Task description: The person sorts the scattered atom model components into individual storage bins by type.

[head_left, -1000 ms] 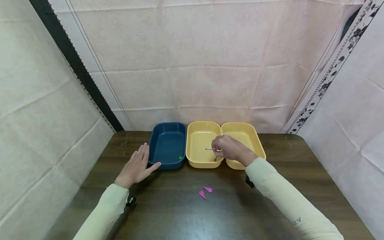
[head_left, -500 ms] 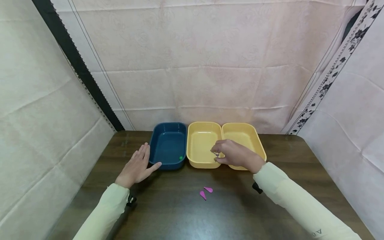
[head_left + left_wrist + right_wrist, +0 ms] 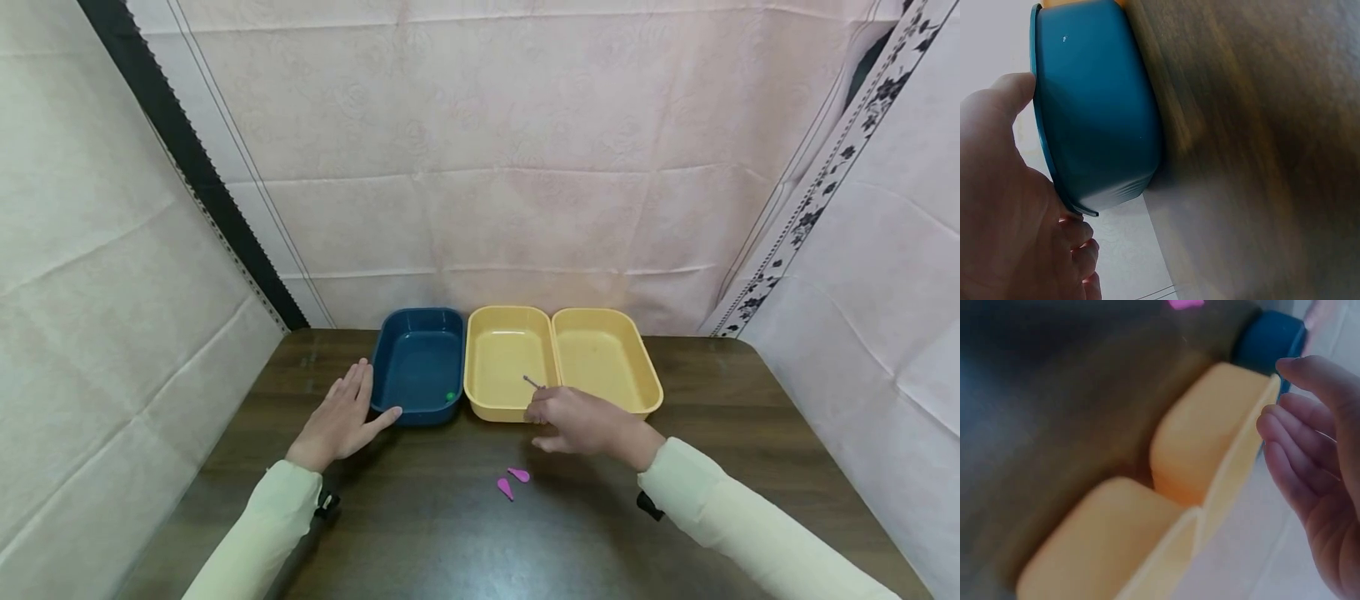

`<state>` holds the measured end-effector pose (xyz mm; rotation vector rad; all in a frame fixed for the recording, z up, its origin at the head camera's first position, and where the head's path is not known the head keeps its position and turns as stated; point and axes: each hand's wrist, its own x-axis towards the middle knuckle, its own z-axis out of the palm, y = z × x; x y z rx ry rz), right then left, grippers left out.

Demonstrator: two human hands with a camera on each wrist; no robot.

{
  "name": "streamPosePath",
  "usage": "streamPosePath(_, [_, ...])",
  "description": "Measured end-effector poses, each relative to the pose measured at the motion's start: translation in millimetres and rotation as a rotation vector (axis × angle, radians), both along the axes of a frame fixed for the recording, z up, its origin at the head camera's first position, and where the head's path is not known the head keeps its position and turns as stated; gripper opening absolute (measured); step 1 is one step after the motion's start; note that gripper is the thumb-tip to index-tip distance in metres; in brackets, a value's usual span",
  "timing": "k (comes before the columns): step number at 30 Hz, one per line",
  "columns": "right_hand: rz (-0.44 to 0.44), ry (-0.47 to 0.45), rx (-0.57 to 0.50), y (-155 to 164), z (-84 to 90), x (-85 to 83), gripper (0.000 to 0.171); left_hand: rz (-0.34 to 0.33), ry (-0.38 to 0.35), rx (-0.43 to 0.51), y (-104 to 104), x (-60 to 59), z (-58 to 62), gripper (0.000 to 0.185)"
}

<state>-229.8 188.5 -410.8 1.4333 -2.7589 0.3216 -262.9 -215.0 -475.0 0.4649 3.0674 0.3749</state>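
My left hand (image 3: 341,423) lies at the near left corner of a blue tray (image 3: 422,417), fingers straight and thumb on its rim. In the left wrist view the thumb touches the rim of this tray (image 3: 1094,106). My right hand (image 3: 581,422) hovers over the near rim of the middle yellow tray (image 3: 491,412). Its fingers are loosely bent, and the right wrist view shows nothing between them. A thin, dark, stick-like thing (image 3: 532,382) is inside that yellow tray, partly hidden by the right hand. One small green piece (image 3: 450,396) lies in the blue tray.
A second yellow tray (image 3: 651,385) stands against the middle one's right side. Two pink teardrop-shaped pieces, one (image 3: 519,475) behind the other (image 3: 506,488), lie on the brown wooden table (image 3: 435,533). Pale cloth (image 3: 525,225) hangs behind and at both sides.
The right hand held the thin thing over the middle yellow tray, let go of it there, and has drawn back toward the near rim. The left hand has stayed put.
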Motion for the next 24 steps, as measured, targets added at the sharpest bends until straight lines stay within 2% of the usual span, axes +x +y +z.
streamPosePath(5, [-0.032,-0.082,0.050,-3,-15.8,8.9,0.021,0.002,-0.005,-0.004,0,0.2,0.3,0.107])
streamPosePath(10, [-0.075,-0.146,0.072,-8,-29.4,13.5,0.021,0.004,-0.007,-0.002,0,-0.2,0.4,0.107])
streamPosePath(18, [-0.040,-0.168,0.014,-14,-56.1,16.8,0.012,0.005,-0.016,0.001,-1,-0.2,-0.8,0.107])
streamPosePath(24, [-0.028,-0.149,-0.002,-17,-68.6,18.8,0.008,0.005,-0.007,-0.006,-1,-1.1,-1.4,0.107])
